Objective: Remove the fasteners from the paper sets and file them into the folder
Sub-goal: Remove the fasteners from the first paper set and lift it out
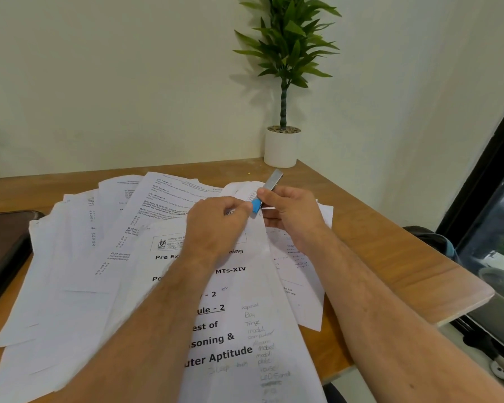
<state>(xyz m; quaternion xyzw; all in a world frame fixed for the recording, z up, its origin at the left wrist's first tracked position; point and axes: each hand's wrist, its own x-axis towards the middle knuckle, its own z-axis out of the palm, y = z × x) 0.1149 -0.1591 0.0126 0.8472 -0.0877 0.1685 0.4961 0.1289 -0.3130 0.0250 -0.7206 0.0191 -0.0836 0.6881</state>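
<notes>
Head view: right hand [291, 210] grips staple remover [266, 191], blue end down, grey metal end angled up toward potted plant [284, 82]. Left hand [216, 225] pinches top corner of printed paper set [216, 301] right beside blue tip. More loose sheets [79, 257] fanned across wooden desk [390, 242]. Dark folder [3, 251] at desk's left edge.

Wooden desk [370, 228] under papers [70, 286], potted plant [282, 146].

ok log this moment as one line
step: removing fastener | left hand: holds top paper set corner | right hand: grips blue-tipped staple remover | folder: left of papers
</notes>
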